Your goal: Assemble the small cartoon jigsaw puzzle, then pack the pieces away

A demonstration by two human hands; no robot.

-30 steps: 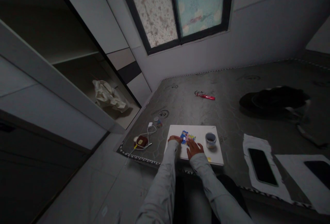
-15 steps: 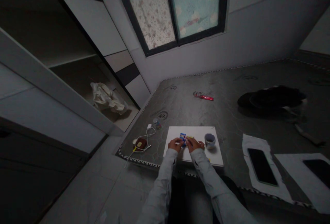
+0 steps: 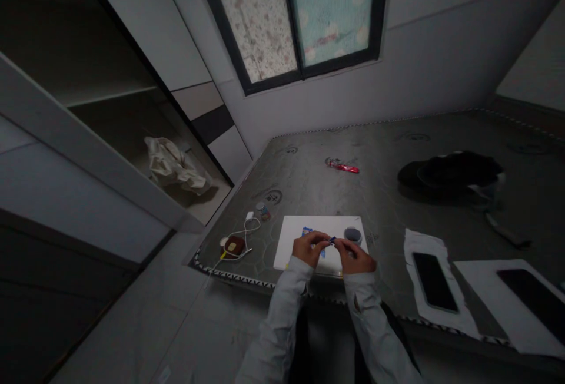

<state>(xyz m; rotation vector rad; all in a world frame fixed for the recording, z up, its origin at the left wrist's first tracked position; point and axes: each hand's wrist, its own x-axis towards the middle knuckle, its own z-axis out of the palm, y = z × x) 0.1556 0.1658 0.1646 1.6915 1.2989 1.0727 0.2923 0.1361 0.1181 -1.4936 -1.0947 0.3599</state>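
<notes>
Over the white board [image 3: 286, 242], my left hand [image 3: 309, 247] and my right hand [image 3: 355, 257] meet fingertip to fingertip. Pinched between them is a small dark-blue piece [image 3: 332, 241], too small to make out in detail. More blue pieces [image 3: 308, 230] lie on the board, partly covered by my left hand. Just behind my right hand stands a cup [image 3: 352, 234] with a greyish inside, its lower part hidden by the fingers.
Left of the board are a small jar [image 3: 263, 210], a white cable [image 3: 252, 231] and a brown object [image 3: 233, 247]. A red-handled tool [image 3: 344, 166] lies farther back. To the right are a dark cap [image 3: 454, 175] and two phones, the nearer phone [image 3: 435, 281] on white paper.
Both hands have lifted from the blue pieces on the board and moved slightly right, bringing a small blue piece up between their fingertips. The camera view has shifted a little.
</notes>
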